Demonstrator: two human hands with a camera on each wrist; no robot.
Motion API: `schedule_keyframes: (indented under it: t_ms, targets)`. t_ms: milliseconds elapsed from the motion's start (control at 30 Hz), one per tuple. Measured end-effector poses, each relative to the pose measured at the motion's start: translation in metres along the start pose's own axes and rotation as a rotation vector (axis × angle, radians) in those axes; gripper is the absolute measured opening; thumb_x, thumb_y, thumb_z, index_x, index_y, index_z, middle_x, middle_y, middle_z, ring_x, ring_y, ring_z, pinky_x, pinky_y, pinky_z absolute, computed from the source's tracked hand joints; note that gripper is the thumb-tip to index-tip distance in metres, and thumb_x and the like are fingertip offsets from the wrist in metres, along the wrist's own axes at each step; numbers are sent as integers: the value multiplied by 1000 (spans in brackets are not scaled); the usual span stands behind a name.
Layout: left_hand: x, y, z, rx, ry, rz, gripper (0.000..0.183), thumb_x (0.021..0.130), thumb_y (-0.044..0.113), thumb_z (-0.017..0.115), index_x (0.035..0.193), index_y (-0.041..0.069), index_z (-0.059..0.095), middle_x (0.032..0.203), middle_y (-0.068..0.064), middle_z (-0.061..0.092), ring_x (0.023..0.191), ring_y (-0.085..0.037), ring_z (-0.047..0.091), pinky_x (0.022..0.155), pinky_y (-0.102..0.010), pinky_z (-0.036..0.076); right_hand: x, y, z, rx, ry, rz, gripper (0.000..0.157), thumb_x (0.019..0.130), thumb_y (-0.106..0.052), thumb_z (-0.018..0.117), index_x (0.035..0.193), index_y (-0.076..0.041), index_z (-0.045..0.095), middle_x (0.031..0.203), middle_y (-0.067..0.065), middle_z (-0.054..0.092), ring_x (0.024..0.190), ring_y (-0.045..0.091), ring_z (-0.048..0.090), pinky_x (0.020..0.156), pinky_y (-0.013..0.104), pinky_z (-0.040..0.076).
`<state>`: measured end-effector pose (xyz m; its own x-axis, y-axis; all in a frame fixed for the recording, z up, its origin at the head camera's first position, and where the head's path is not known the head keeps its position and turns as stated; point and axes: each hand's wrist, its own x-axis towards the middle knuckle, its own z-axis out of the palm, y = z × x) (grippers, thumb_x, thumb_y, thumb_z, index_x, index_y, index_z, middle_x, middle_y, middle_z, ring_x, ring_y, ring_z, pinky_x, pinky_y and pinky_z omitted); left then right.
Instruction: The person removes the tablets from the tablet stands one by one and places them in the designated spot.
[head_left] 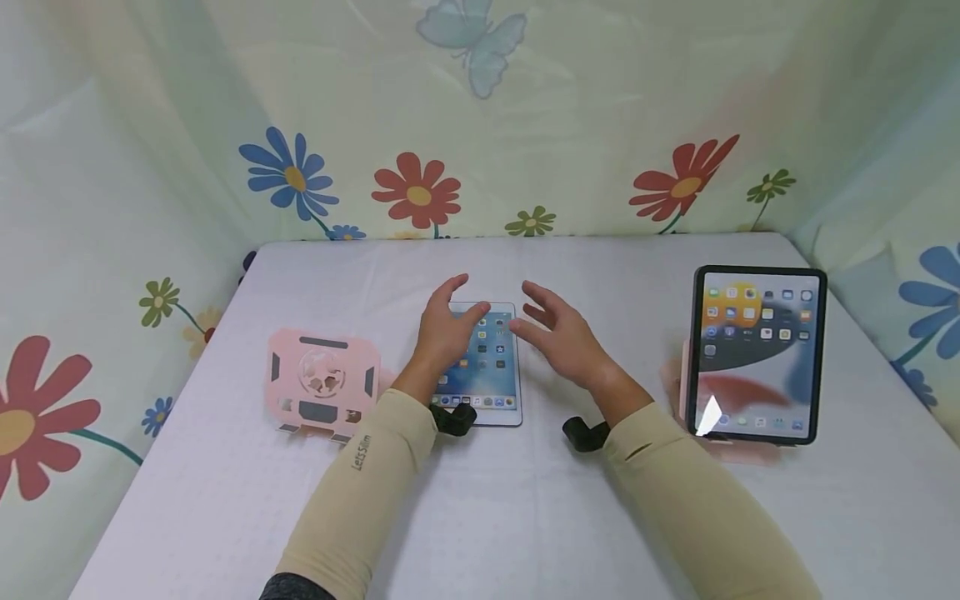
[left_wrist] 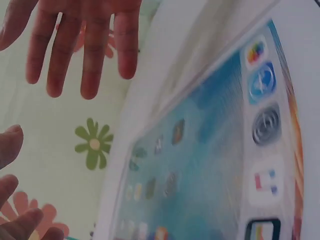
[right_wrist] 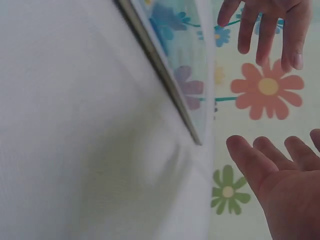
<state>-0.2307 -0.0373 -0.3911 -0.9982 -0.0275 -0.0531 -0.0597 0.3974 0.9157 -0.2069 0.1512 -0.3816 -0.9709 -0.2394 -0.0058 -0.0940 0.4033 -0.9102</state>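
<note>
A small white-framed tablet (head_left: pixel 495 371) lies flat on the white-covered table with its home screen lit. My left hand (head_left: pixel 444 333) hovers over the tablet's left side, fingers extended and thumb pointing across the screen. Just beyond the right edge, my right hand (head_left: pixel 564 340) is raised with its fingers apart, facing the left one. Neither hand holds anything. In the left wrist view the tablet's screen (left_wrist: pixel 210 140) appears close up, with space between it and the fingers. The right wrist view catches the tablet's thin edge (right_wrist: pixel 162 72), apart from both hands.
To the left stands a pink tablet stand (head_left: pixel 285 367) with grey pads and a round cutout. At the right, a larger tablet (head_left: pixel 757 358) in a dark frame leans on another pink stand, its screen lit. A flowered curtain (head_left: pixel 585 125) hangs behind the table.
</note>
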Motion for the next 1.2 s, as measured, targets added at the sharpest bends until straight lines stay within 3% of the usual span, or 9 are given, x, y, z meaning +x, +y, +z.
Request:
schedule_keyframes:
  t_ms: [267, 467, 733, 1000, 1200]
  targets:
    - [-14, 25, 6, -102, -89, 102, 54, 97, 32, 68, 148, 27, 49, 152, 2, 44, 138, -20, 42, 110, -45, 40, -25, -15, -30, 5, 97, -141, 60, 100, -20, 64, 154, -11, 38, 156, 6, 39, 140, 27, 42, 105, 46, 44]
    - [-20, 40, 14, -185, -150, 184, 52, 97, 23, 70, 145, 24, 52, 150, 5, 46, 133, -17, 49, 112, -35, 36, -45, -25, -59, 30, 152, -232, 54, 102, -13, 60, 152, -9, 41, 154, 7, 44, 137, 27, 46, 97, 24, 47]
    - [-27, 50, 30, -245, -203, 226, 52, 94, 18, 73, 143, 22, 55, 147, 7, 50, 127, -13, 54, 108, -33, 41, -76, -26, -91, 107, 243, -318, 51, 97, 2, 61, 147, -8, 51, 142, -3, 57, 128, 7, 54, 90, 15, 48]
    - [-32, 56, 48, -273, -272, 276, 48, 96, 15, 70, 142, 17, 56, 151, 5, 45, 124, -11, 56, 103, -23, 43, -100, -12, -124, 122, 321, -286, 51, 96, 7, 58, 145, -8, 53, 138, -5, 60, 122, 1, 56, 88, 11, 46]
    - [-32, 57, 57, -289, -340, 271, 46, 96, 18, 70, 140, 21, 58, 148, 11, 47, 122, -7, 56, 93, -25, 51, -116, 8, -153, 196, 413, -287, 48, 97, 10, 56, 142, -4, 55, 136, -3, 61, 121, 2, 57, 90, 9, 45]
